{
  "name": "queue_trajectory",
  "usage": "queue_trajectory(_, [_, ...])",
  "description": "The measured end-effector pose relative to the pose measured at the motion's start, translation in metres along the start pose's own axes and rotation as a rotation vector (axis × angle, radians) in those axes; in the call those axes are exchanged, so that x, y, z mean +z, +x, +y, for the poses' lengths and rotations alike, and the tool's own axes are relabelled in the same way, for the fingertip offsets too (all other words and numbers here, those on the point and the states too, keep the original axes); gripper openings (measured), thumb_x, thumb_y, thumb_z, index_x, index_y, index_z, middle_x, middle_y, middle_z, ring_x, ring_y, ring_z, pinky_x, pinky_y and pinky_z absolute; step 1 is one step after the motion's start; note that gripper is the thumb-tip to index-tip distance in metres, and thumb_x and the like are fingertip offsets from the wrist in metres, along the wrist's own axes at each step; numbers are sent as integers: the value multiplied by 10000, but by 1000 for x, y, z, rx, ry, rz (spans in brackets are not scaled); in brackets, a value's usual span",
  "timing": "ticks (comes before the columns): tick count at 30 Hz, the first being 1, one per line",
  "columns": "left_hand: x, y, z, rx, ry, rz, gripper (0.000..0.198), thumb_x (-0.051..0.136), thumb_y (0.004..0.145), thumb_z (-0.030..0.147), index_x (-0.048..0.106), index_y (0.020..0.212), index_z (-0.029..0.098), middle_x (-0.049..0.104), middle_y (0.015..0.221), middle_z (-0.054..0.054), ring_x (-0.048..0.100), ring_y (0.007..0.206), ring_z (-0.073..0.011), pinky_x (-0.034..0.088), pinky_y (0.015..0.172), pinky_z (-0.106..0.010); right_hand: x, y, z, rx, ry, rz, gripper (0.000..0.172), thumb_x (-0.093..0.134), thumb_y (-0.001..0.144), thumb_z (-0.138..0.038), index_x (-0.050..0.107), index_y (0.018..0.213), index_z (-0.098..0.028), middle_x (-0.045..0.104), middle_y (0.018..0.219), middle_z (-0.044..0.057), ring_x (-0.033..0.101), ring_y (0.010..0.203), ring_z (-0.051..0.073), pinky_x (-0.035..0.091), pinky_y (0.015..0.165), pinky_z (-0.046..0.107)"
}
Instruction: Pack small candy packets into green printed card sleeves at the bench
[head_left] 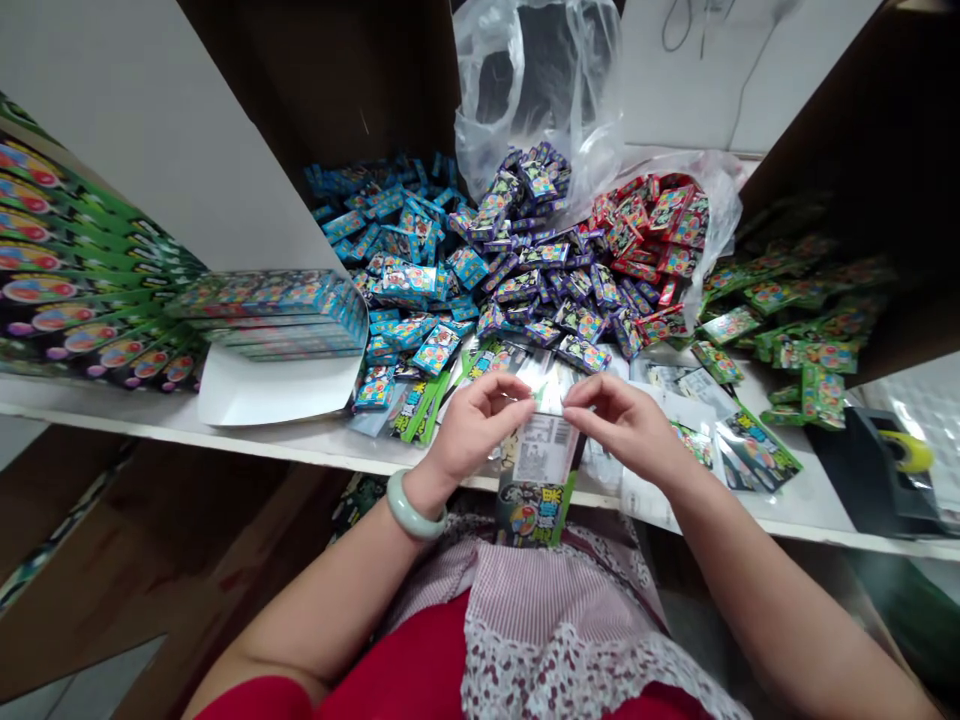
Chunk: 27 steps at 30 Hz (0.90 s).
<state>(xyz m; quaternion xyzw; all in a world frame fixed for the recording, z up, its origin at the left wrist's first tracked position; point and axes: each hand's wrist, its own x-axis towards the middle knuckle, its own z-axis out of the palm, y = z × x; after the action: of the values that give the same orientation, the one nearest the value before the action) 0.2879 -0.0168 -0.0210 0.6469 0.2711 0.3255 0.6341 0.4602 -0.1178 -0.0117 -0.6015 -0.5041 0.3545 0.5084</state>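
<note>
Pinching the top of a printed packet (pixel 536 485), left hand (pixel 478 418) and right hand (pixel 631 422), fingers (pixel 516 410) barely parted.

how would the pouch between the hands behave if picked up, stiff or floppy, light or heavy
The pouch is probably floppy, as it looks like thin plastic film. It is likely light, since the left hand and right hand pinch it only with fingertips near its top. Its shiny upper part suggests it may be slippery.

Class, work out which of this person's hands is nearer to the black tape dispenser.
Right. The right hand is left of the black tape dispenser, with printed packets lying between; the left hand is farther left.
</note>
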Motion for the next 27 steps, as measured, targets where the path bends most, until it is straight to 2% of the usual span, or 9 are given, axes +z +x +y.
queue_trajectory(4, [3, 8, 8, -27, 58, -1, 89, 694, 738, 216, 630, 759, 158, 626, 720, -1, 555, 639, -101, 467, 611, -232, 0, 10, -4, 139, 95, -32, 195, 699, 759, -357, 596, 773, -192, 605, 710, -4, 547, 646, 120, 456, 599, 263])
queue_trajectory(7, [-3, 7, 8, -11, 115, -105, 102, 670, 777, 235, 629, 738, 150, 626, 725, -16, 557, 661, -113, 458, 625, -247, -4, 9, -2, 150, 58, -89, 203, 696, 768, -368, 610, 747, -186, 626, 732, 11, 558, 663, 129, 463, 616, 274])
queue_trajectory(10, [-13, 3, 6, 65, 164, -223, 138, 604, 861, 262, 660, 802, 151, 661, 824, -50, 599, 781, -142, 482, 731, -282, -7, 0, 0, 91, -28, -140, 192, 632, 841, -370, 632, 769, -191, 657, 817, 41, 591, 739, 153, 483, 653, 294])
queue_trajectory(12, [-18, 0, 4, 127, 194, -255, 138, 585, 882, 258, 678, 868, 157, 680, 901, -64, 615, 863, -154, 485, 810, -303, -7, -7, 1, 23, -79, -140, 158, 619, 863, -357, 647, 830, -205, 667, 903, 55, 615, 846, 176, 506, 704, 309])
queue_trajectory(15, [-22, 2, 5, 86, 185, -257, 119, 619, 857, 251, 681, 884, 153, 686, 898, -61, 621, 845, -148, 496, 782, -285, -3, -14, 5, -79, -120, -101, 127, 652, 849, -310, 655, 947, -228, 653, 1018, 66, 614, 969, 194, 533, 722, 309])
queue_trajectory(18, [-21, 8, 8, -32, 154, -249, 125, 654, 830, 259, 664, 795, 139, 664, 768, -31, 598, 705, -121, 481, 654, -241, 4, -18, 11, -137, -116, -3, 115, 632, 865, -267, 644, 973, -231, 644, 1013, 64, 614, 966, 182, 542, 685, 293])
queue_trajectory(20, [-20, 11, 11, -19, 195, -262, 147, 649, 841, 265, 666, 766, 140, 659, 746, -26, 591, 690, -119, 472, 641, -238, 8, -19, 15, -144, -116, 54, 94, 623, 869, -247, 635, 960, -227, 643, 995, 60, 616, 948, 175, 540, 668, 288])
queue_trajectory(24, [-21, 10, 13, 146, 299, -322, 149, 586, 898, 255, 703, 858, 171, 698, 898, -47, 632, 859, -150, 490, 802, -277, 12, -21, 19, -163, -118, 101, 61, 609, 877, -215, 618, 935, -228, 639, 975, 47, 616, 935, 161, 532, 657, 276])
queue_trajectory(27, [-24, 8, 8, 156, 288, -330, 148, 576, 907, 254, 708, 896, 188, 701, 974, -54, 636, 947, -162, 486, 868, -289, 11, -21, 21, -228, -160, 92, 83, 575, 897, -190, 601, 961, -235, 630, 985, 43, 603, 956, 155, 527, 691, 280])
